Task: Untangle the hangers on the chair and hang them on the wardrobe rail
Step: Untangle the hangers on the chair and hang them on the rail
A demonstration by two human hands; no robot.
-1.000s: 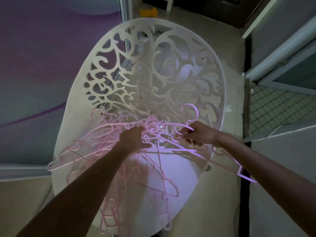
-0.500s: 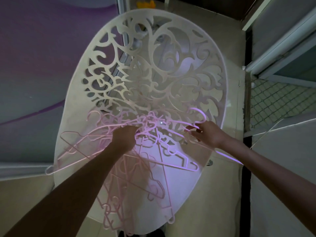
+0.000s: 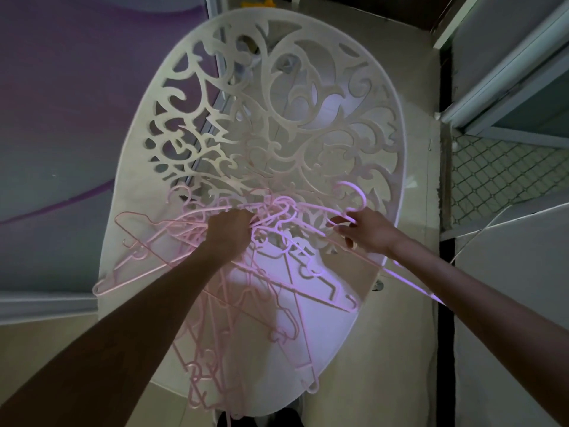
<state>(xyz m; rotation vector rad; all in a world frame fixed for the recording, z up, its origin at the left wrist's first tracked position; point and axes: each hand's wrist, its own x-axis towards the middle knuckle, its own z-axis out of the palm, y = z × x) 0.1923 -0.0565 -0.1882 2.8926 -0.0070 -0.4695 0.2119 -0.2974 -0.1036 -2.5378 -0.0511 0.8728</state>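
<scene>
A tangled heap of thin pink plastic hangers [image 3: 277, 291] lies on the seat of a white chair [image 3: 332, 343] with a cut-out scroll-pattern back. My left hand [image 3: 229, 231] is closed around the knot of hooks at the middle of the heap. My right hand [image 3: 366, 231] pinches the neck of one pink hanger [image 3: 358, 197], whose hook curls above my fingers and whose arm runs off to the lower right past the chair's edge. Several hangers spill over the seat's left and front edges. No wardrobe rail is in view.
A purple and grey wall [image 3: 61, 118] stands close on the left. At the right are a white door frame [image 3: 505, 84], a diamond-mesh panel [image 3: 498, 177] and a pale flat surface [image 3: 517, 288]. Beige floor tiles [image 3: 409, 349] surround the chair.
My right hand has drawn one hanger out to the right and upward, its hook rising clear of the knot. My left hand has stayed clamped on the bunched hooks.
</scene>
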